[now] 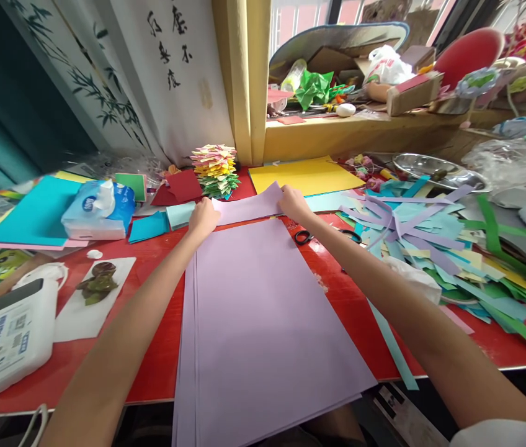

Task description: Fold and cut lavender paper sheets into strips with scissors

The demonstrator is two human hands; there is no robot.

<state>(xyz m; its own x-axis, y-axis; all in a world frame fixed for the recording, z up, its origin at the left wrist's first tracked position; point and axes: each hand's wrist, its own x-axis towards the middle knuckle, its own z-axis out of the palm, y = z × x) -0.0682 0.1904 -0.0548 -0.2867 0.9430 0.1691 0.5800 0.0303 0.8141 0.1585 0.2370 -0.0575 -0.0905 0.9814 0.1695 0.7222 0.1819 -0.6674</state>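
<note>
My left hand [203, 218] is curled tight on the far left corner of the top lilac sheet [249, 208], and my right hand [293, 202] pinches that sheet's far edge, which is turned up into a flap. The sheet tops a lilac paper stack [267, 335] lying lengthways on the red worktop [151, 354], its near end overhanging the edge. Scissors [304, 236] sit just beside my right wrist, with a heap of paper strips [430, 242] to the right.
</note>
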